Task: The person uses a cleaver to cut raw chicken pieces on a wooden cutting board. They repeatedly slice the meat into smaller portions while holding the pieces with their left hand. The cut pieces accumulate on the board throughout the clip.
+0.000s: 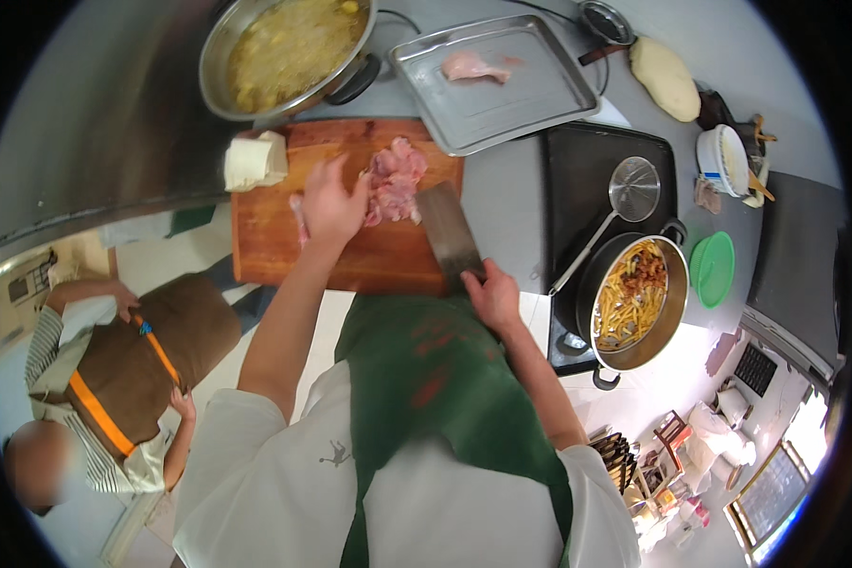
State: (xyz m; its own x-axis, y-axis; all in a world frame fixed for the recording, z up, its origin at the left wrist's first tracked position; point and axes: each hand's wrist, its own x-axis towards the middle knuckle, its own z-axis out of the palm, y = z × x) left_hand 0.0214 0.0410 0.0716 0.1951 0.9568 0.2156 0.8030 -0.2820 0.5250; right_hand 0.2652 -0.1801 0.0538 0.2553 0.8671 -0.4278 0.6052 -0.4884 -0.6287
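Observation:
My right hand (495, 295) grips the handle of a broad-bladed cleaver (446, 224). The blade lies over the right side of the wooden cutting board (390, 266), its upper corner close to a pile of cut raw chicken (397, 181). Left of that pile, my left hand (335, 202) is over the board with its fingers apart and nothing seen in it. A narrow raw piece, perhaps a chicken bone (300, 216), partly shows beside the left wrist. Folded white cloth or paper (255, 162) rests on the board's upper left corner.
Beyond the board are a pan of yellowish liquid (295, 53) and a metal tray (539, 106) holding a raw drumstick (474, 67). To the right, a wire skimmer (634, 188) lies near a pot of fries (628, 302) and a green basket (712, 270). A person in a brown apron (160, 334) stands left.

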